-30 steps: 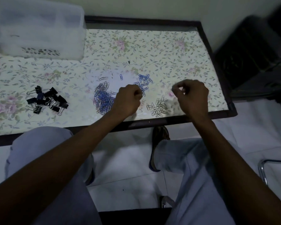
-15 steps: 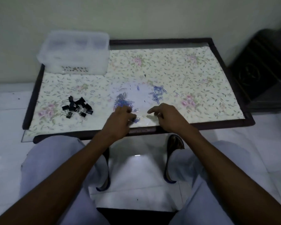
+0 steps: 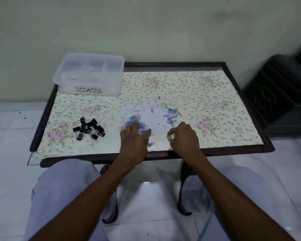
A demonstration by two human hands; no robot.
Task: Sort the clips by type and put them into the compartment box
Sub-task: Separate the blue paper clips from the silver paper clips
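The blue paper clip pile [image 3: 137, 125] is partly covered by the left hand [image 3: 135, 143], fingers spread. Something small, indistinct, is pinched by the right hand [image 3: 185, 138].

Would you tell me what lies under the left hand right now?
The left hand rests on the larger pile of blue paper clips; clips show round its fingers. Those beneath the palm are covered.

Both forearms reach forward side by side, the left hand [image 3: 135, 140] palm-down with fingers spread and nearly straight, the right hand [image 3: 185, 137] knuckles-up with fingers curled inward toward its thumb.
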